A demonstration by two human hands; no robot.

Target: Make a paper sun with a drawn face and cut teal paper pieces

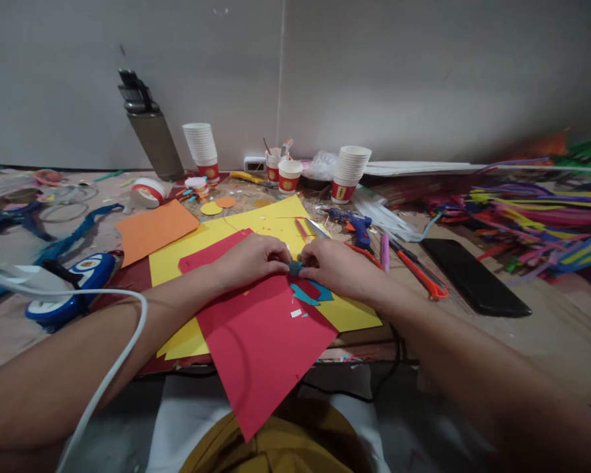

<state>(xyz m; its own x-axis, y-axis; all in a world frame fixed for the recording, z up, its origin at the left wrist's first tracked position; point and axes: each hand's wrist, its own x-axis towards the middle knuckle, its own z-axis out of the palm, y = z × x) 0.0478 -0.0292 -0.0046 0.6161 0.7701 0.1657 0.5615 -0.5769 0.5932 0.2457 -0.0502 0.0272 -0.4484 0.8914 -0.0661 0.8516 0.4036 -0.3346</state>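
The left hand [260,255] and right hand [335,264] together pinch a small dark-teal piece [295,268] near a rectangular red paper sheet [263,348].

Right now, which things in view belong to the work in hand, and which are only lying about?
Probably in use:
- teal piece, held in the fingers
- red sheet, below
- yellow paper, under the red sheet

Apparently just lying about:
- phone
- tall bottle
- orange sheet

No words, brands or numbers are reading legibly. The front cup [290,177] is carrying a round gold emblem on red; the right cup stack [350,174] is bearing gold marks, too small to decipher. The blue casing [96,281] is showing a tiny mark, unresolved.
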